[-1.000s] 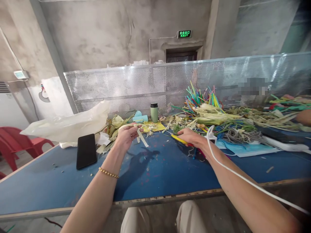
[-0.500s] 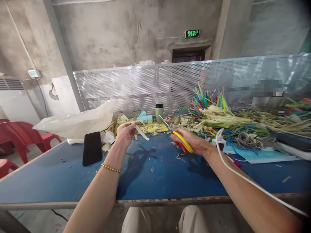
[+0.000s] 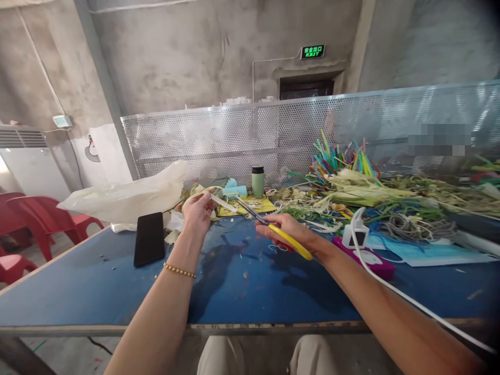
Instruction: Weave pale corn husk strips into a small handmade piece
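My left hand (image 3: 198,211) pinches a pale, flat strip (image 3: 224,203), perhaps of corn husk, whose free end points right. My right hand (image 3: 288,227) grips a pair of scissors (image 3: 294,244) by its yellow and red handles. Their blades reach up and left, close to the strip's free end; whether they touch it I cannot tell. Beneath and behind the blades lies a yellow sheet (image 3: 258,204) with plant scraps on it. Both hands are above the blue table (image 3: 234,291).
A black phone (image 3: 149,239) and a whitish plastic bag (image 3: 128,200) lie left. Behind are a green bottle (image 3: 258,183) and a light blue roll (image 3: 235,191). To the right are dried husks (image 3: 353,188), coloured stems (image 3: 339,156), a charger (image 3: 355,235) with white cable and a purple box (image 3: 377,264).
My right hand has brought the scissors left, nearer the strip. The strip's free end has swung up and now points more sideways. The view has shifted slightly.
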`<control>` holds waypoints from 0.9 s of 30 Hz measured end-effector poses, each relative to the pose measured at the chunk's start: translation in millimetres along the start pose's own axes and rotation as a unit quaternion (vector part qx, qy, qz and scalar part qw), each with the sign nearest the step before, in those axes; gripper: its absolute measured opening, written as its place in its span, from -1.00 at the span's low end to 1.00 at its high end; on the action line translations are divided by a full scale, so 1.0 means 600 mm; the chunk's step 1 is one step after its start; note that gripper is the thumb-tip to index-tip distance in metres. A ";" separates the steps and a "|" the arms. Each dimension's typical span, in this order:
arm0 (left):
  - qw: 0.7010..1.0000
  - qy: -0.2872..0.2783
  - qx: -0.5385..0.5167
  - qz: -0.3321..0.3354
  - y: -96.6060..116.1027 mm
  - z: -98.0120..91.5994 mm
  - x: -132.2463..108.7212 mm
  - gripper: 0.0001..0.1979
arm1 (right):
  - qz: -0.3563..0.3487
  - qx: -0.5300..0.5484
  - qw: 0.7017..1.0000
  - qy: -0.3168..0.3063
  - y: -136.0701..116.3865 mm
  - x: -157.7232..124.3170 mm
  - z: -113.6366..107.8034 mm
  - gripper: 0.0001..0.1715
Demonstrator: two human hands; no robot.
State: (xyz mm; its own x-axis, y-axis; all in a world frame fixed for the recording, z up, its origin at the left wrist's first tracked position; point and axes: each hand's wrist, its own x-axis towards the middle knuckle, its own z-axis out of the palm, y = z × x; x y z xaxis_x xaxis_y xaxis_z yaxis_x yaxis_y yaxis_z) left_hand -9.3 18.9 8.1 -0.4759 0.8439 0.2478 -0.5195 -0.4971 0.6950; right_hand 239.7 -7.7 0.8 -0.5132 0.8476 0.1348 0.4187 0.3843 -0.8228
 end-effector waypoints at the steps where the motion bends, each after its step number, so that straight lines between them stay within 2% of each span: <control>1: 1.000 -0.001 -0.002 0.004 0.000 0.001 -0.001 -0.84 | 0.006 -0.001 1.000 -0.008 0.002 0.001 0.001 -0.30; 10: 1.000 -0.019 0.005 0.015 -0.004 0.006 -0.006 -0.84 | 0.031 -0.001 0.999 -0.009 -0.001 0.000 0.007 -0.26; 15: 0.999 -0.028 0.011 0.019 -0.010 0.007 -0.003 -0.78 | 0.031 0.002 1.000 0.004 0.000 0.004 0.010 -0.30; 21: 0.999 -0.036 0.001 0.013 -0.009 0.010 -0.010 -0.84 | 0.047 -0.002 0.999 0.002 0.005 0.008 0.011 -0.32; 27: 0.999 -0.038 0.009 0.013 -0.010 0.009 -0.008 -0.82 | 0.066 -0.006 0.998 -0.001 0.004 0.008 0.013 -0.37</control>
State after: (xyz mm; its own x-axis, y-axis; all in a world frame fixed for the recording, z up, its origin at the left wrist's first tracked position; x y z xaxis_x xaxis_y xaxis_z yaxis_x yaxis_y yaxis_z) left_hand -0.3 18.8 6.2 -0.4336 0.8436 0.3168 -0.4934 -0.5165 0.6999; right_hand 232.3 -5.3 -4.9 -0.4536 0.8908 0.0247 0.4917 0.2733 -0.8268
